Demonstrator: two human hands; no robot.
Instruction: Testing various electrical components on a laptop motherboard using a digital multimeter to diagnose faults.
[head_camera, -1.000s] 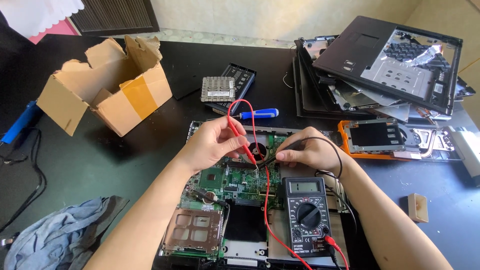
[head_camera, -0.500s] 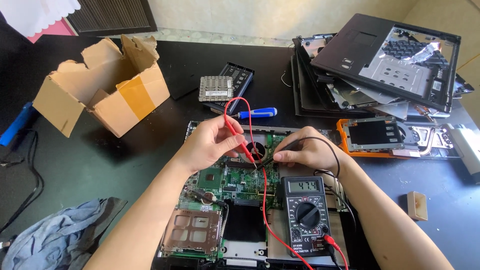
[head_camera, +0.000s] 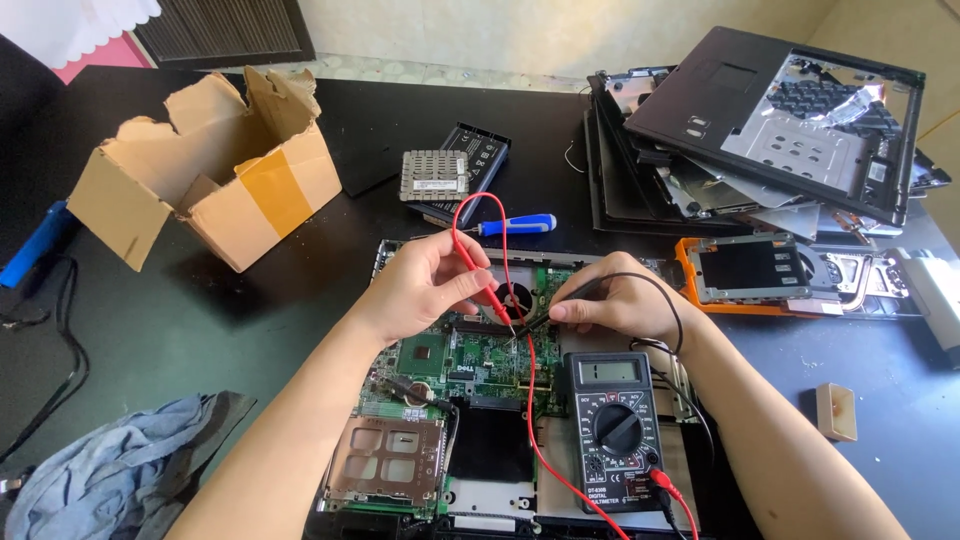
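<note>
Nearest, just below the R fingers, a black multimeter (head_camera: 615, 432) is lying face up w/ its screen towards the wearer, prob so it's readable while probing. Left hand (head_camera: 422, 285) is pinching the red probe (head_camera: 494, 292) pen-style, fingers clamped on it, and right hand (head_camera: 622, 298) is gripping the black probe (head_camera: 545, 318) likewise, both tips meeting on the green circuit board (head_camera: 470, 358) between the fingertips. Beyond the fingers a blue-handled screwdriver (head_camera: 520, 225) is lying near, w/ a torn cardboard box (head_camera: 215, 165) further L and stacked laptop shells (head_camera: 770, 130) further R.

Electronics repair bench: gutted laptop board (head_camera: 470, 360), multimeter (head_camera: 615, 430), stacked laptop shells (head_camera: 760, 130), screwdriver (head_camera: 515, 226).
</note>
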